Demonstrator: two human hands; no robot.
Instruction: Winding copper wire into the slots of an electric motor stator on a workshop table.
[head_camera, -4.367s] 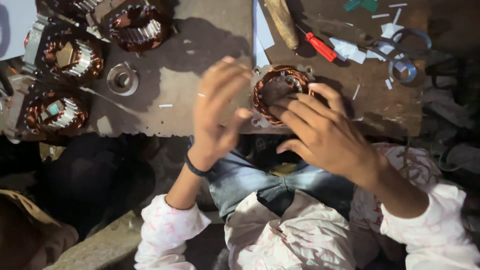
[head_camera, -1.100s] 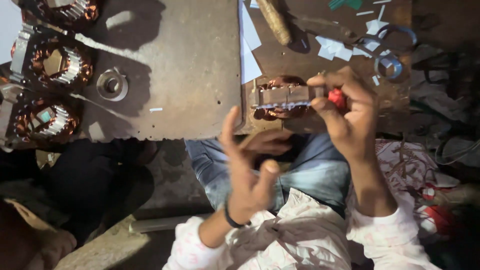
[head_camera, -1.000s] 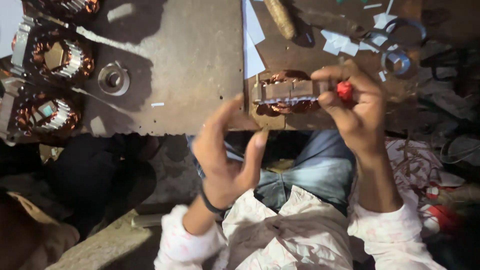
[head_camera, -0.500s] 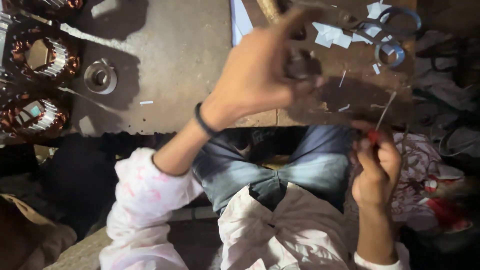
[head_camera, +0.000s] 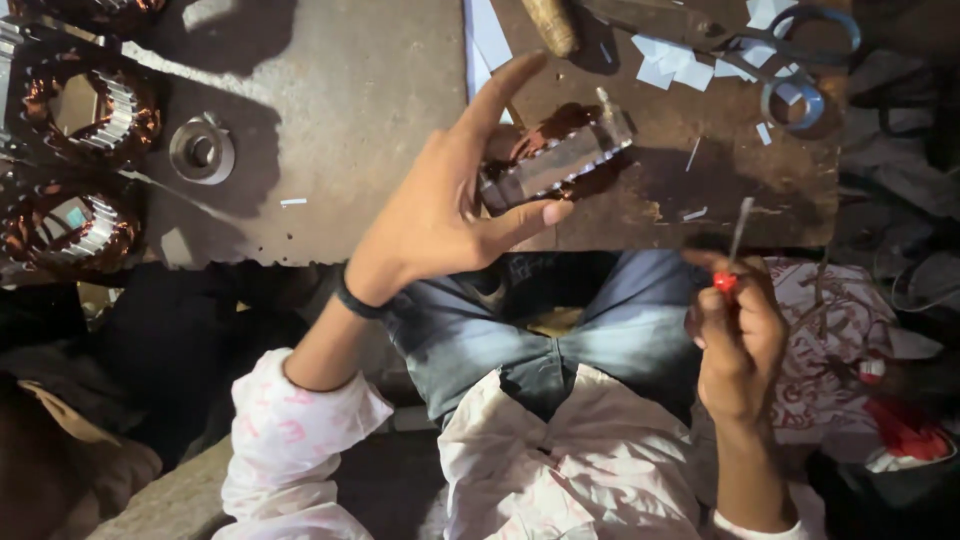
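A: I start from the stator (head_camera: 556, 160). It is a small metal ring with copper winding, and it lies tilted on its side on the brown board (head_camera: 760, 190), near the edge closest to the person.

B: Which hand has it?

A: The left hand (head_camera: 440, 215). The thumb presses the stator's near end and the fingers curl behind it; the index finger sticks out toward 1 o'clock, free. I think the tilt is there so that the slots face the person.

B: And the right hand?

A: The right hand (head_camera: 738, 335) is at 4 o'clock from the stator, well apart, above the lap. Its fingers are pressed together around the red handle of a thin screwdriver (head_camera: 732, 250), blade pointing up to 12 o'clock. It seems held ready, away from the winding.

B: What lies around?

A: At 1 o'clock, scissors (head_camera: 770, 45) among white paper scraps (head_camera: 665, 60). At 12 o'clock, a wooden handle (head_camera: 550, 22). Far at 9 o'clock, on the grey metal plate (head_camera: 340, 120), two more wound stators (head_camera: 85, 105) and a round bearing cap (head_camera: 202, 150).
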